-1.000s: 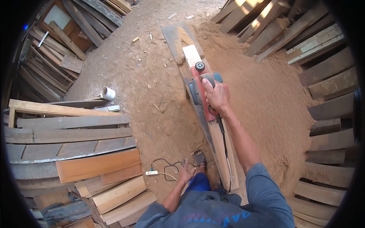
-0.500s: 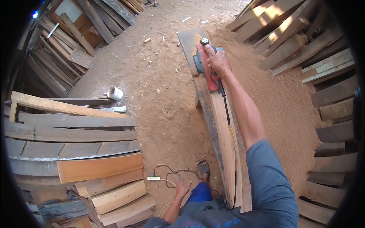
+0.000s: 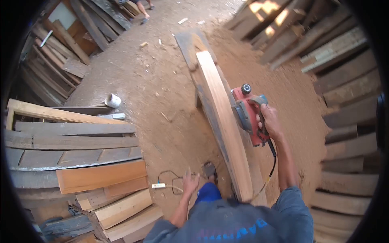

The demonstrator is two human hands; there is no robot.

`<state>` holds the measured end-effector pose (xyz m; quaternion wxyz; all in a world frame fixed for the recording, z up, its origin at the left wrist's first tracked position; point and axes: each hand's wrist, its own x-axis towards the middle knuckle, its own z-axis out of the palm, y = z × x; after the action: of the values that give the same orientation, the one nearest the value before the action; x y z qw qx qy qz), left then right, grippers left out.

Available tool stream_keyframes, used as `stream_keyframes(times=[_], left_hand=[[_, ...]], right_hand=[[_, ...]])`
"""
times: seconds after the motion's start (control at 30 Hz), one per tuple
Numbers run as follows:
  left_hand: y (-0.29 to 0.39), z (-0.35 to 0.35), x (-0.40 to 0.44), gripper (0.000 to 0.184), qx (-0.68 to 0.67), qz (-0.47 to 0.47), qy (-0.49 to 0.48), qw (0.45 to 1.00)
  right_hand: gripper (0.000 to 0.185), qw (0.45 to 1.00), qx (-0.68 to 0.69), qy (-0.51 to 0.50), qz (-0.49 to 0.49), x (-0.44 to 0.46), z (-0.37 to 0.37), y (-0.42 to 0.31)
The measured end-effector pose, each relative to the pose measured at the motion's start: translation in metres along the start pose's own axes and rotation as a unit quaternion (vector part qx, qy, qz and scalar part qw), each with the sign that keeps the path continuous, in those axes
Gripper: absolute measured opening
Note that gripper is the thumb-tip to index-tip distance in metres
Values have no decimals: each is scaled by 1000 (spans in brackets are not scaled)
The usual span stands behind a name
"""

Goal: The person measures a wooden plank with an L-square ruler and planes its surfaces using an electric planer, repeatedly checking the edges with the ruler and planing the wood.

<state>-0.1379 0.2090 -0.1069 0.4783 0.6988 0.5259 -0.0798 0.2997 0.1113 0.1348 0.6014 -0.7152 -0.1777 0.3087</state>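
My right hand (image 3: 272, 120) is wrapped round the rear handle of a red and grey electric planer (image 3: 252, 115). The planer is held beside the right edge of a long pale wooden board (image 3: 223, 117), apart from its top face. That board lies lengthwise on a narrow dark bench (image 3: 187, 46). From the planer's back a cord (image 3: 274, 162) runs down toward the bench's near end. My left hand (image 3: 189, 184) hangs low on the left with fingers apart, holding nothing; a white power strip (image 3: 158, 186) lies on the ground near it.
Stacked planks (image 3: 81, 142) fill the left side, with a white bucket (image 3: 112, 100) beyond them. More boards (image 3: 344, 113) line the right. Sawdust covers the ground (image 3: 154, 97). At the far top stands another person's leg (image 3: 142, 10).
The planer has come off the far end of the board and moved back toward me and to the right. My right arm has bent. My left hand has risen slightly, its fingers spreading.
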Motion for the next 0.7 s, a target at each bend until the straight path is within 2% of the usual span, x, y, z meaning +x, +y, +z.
stream_keyframes(times=[0.03, 0.07, 0.2, 0.3, 0.4, 0.5, 0.6, 0.7], left_hand=[[23, -2, -2, 83, 84, 11, 14, 996], [9, 13, 11, 78, 65, 124, 77, 987], [61, 25, 11, 78, 8, 155, 52, 987], [95, 48, -2, 79, -11, 176, 26, 984], [131, 65, -33, 81, -17, 157, -28, 987], [130, 101, -53, 85, -61, 211, -49, 974], [131, 113, -93, 87, -96, 212, -106, 967], [91, 145, -93, 95, -102, 254, -101, 956]], right_hand=[[43, 1000, -13, 10, 13, -31, -18, 13], [42, 999, -25, 18, 23, -60, -37, 28], [39, 989, -67, 83, 103, -188, -85, 67], [36, 980, -81, 93, 158, -271, -104, 98], [36, 972, -91, 100, 193, -344, -111, 138], [33, 973, -60, 98, 202, -405, -102, 157], [32, 968, -36, 81, 236, -449, -93, 173], [32, 962, -56, 53, 261, -475, -92, 193]])
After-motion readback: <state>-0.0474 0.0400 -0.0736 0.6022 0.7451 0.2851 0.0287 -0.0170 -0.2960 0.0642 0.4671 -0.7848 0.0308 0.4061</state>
